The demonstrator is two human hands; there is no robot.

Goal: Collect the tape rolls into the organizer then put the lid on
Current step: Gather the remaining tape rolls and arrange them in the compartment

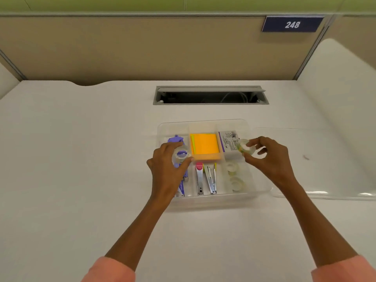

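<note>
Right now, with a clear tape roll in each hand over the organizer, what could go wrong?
1. The left hand holds its clear tape roll above the purple stapler, not the near right compartment where two rolls already lie; dropped here, it may land in the wrong section.
2. The right hand pinches its clear tape roll over the white staple box; it could rest on top and block the transparent lid lying to the right.
</note>
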